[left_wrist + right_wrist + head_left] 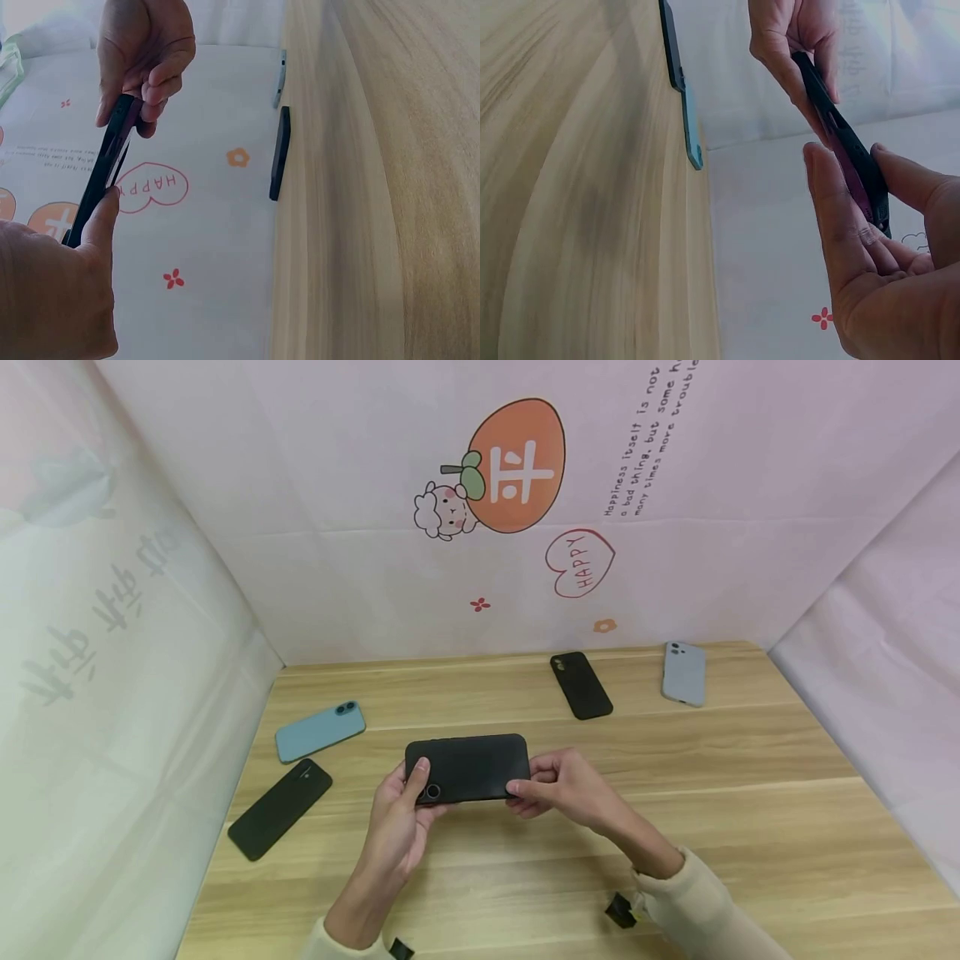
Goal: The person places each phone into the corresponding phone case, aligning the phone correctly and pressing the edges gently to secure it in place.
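Both hands hold a phone in a black case [468,768] lengthwise above the table, its back turned up in the head view. My left hand [397,818] grips the left end, thumb lying beside the camera ring. At the other end my right hand [573,789] pinches the lower right corner between thumb and fingers. Seen edge-on in the right wrist view, a purplish phone edge [853,176] shows along the black case. The left wrist view shows a thin bright gap between case and phone near the left thumb. Whether the case is fully seated I cannot tell.
On the wooden table [712,793] at left lie a light blue phone [318,732] and a dark phone [279,810], almost touching. Toward the back right are a black phone or case [582,687] and a pale grey-blue one [684,675]. Printed white cloth [360,593] walls three sides.
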Available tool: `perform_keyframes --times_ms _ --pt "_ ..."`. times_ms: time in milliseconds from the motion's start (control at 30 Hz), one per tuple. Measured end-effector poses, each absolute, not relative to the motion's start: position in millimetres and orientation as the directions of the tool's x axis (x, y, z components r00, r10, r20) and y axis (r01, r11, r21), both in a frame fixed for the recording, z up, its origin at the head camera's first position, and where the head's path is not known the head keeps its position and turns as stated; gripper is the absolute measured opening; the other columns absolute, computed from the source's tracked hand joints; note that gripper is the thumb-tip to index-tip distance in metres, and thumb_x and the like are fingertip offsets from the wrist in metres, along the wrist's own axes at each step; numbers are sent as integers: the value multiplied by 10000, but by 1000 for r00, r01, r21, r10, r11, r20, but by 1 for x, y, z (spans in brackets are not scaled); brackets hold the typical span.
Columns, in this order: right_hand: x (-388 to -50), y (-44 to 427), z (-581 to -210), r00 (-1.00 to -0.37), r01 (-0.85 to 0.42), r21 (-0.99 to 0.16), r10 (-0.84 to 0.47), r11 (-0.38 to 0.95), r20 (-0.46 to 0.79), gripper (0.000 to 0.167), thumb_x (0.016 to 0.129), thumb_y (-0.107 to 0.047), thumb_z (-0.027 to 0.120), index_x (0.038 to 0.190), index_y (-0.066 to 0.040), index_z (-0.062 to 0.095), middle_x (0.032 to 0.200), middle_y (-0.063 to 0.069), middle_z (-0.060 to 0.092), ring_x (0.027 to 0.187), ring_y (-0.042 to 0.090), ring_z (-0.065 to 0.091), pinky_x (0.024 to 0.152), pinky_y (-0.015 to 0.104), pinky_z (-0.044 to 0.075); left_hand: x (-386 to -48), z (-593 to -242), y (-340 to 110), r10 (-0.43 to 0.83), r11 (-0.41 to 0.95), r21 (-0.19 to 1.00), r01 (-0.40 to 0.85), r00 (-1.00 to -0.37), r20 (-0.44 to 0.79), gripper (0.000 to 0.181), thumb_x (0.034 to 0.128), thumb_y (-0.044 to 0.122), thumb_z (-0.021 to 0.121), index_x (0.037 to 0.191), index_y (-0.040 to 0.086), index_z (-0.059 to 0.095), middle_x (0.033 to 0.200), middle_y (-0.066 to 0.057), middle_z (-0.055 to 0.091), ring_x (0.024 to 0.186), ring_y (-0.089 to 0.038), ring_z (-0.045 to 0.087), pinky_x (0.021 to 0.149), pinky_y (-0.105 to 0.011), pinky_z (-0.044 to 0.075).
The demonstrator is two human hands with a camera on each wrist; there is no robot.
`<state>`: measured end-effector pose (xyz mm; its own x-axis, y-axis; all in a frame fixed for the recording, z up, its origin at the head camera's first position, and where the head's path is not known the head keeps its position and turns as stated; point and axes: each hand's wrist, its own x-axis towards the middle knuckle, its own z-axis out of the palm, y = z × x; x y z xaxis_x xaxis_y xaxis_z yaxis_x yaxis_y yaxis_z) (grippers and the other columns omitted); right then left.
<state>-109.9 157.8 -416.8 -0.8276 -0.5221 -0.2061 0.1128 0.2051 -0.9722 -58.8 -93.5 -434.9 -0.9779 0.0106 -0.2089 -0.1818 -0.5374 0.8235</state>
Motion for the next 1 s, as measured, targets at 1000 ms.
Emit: perform_keyframes --times_ms 1000 --pt "-105 157 -416 -831 172 -977 -514 125 -212 251 966 -39 768 780 43 621 960 334 751 882 375 792 783 465 644 -59 -437 -93 44 -572 797 -195 -977 -207 467 1166 201 412 1540 -76 376 1543 -257 462 1379 -320 574 1041 -496 545"
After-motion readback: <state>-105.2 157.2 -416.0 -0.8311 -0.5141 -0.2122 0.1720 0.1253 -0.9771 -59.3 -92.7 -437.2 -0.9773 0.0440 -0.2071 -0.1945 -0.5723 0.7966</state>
